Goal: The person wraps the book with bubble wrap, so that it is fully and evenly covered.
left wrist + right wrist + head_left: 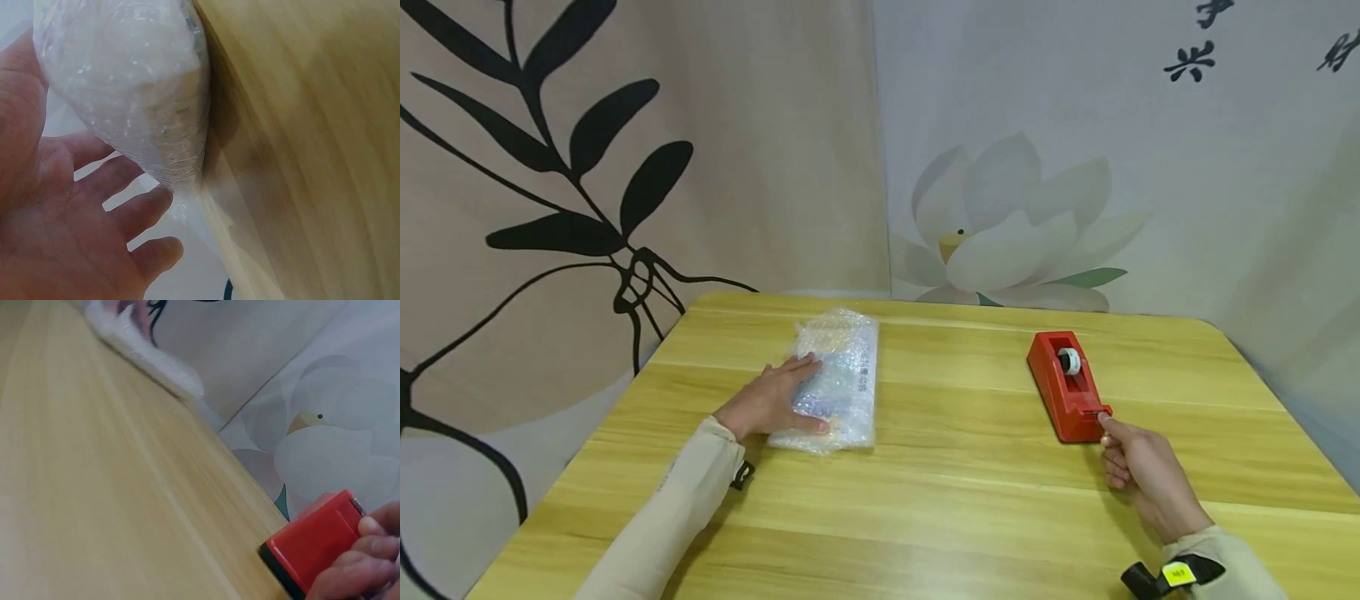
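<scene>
A flat package in bubble wrap (846,379) lies on the table at left of centre, dark printed characters along its right side. My left hand (775,400) rests on its left part, fingers spread and thumb toward the near edge. The left wrist view shows the loosely spread fingers (140,212) against the wrapped package (137,81). To the right stands a red tape dispenser (1063,400) with a small roll of tape (1069,361) inside. My right hand (1142,471) pinches the tape's end at the dispenser's toothed front, its other fingers curled; the pinched strip itself is hidden.
The wooden table (955,500) has rounded far corners. Behind it hang a beige cloth (790,150) with dark leaf prints and a pale cloth (1210,183) with a lotus print. A strapped device with a yellow label (1178,573) sits on my right wrist.
</scene>
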A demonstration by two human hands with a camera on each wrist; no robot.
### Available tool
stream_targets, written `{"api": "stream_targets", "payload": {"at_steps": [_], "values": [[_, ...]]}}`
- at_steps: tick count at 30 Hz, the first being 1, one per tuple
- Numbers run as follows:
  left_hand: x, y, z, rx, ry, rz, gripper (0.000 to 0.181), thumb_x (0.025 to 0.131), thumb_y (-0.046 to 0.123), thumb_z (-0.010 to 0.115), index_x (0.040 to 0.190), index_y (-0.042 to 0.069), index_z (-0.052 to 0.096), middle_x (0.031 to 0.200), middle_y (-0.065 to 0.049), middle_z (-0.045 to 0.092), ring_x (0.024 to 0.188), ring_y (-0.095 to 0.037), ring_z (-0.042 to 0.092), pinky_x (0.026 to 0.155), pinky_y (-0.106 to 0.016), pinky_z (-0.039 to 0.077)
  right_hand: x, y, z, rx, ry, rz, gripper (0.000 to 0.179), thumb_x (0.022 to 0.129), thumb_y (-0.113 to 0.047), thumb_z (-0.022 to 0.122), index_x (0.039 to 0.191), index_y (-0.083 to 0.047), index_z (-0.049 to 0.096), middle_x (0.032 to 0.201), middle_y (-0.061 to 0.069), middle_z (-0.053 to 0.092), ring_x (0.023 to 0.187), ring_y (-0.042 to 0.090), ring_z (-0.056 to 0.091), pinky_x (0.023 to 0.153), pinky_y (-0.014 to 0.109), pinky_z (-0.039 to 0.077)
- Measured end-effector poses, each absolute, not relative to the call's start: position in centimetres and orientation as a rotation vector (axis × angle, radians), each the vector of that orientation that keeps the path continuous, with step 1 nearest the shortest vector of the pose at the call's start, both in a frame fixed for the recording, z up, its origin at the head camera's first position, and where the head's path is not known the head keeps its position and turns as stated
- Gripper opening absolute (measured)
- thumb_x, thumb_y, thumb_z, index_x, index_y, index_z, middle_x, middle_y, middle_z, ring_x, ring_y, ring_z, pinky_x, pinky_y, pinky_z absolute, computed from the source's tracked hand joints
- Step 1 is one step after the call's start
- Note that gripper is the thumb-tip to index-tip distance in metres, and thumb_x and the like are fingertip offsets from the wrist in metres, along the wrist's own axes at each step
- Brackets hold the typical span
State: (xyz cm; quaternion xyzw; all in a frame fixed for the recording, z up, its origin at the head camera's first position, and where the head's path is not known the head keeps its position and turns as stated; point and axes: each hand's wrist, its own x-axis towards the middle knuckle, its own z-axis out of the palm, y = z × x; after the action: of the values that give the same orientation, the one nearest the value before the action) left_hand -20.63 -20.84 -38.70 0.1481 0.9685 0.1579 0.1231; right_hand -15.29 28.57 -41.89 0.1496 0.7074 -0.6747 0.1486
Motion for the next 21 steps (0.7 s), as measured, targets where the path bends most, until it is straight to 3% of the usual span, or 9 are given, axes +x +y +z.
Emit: {"api": "stream_targets", "payload": {"at_steps": [16,21], "values": [[-20.5,-20.8,-38.7,0.42,2.828,0.461,0.109,0.075,0.055,0.081,0.158,0.01,0.029,0.168,-0.014,0.017,0.156,-0.041,0.015,0.124,-0.064,0.012,-16.2,28.8,-41.2,0.353,1.556,-2.071,0.038,0.105,-0.014,0.034,0.068,-0.019,0.042,0.053,-0.012,0.034,0.049,0.003,0.03,0.046,0.017,0.032],[-20.4,-20.9,-38.8,0.432,2.828,0.461,0.108,0.075,0.055,0.081,0.158,0.009,0.03,0.168,-0.015,0.018,0.155,-0.042,0.016,0.123,-0.066,0.013,-15.9,27.7,-39.3,0.143,1.636,-1.956,0.029,0.108,-0.023,0.037,0.081,-0.016,0.042,0.059,-0.012,0.035,0.051,0.003,0.029,0.048,0.019,0.026]]}}
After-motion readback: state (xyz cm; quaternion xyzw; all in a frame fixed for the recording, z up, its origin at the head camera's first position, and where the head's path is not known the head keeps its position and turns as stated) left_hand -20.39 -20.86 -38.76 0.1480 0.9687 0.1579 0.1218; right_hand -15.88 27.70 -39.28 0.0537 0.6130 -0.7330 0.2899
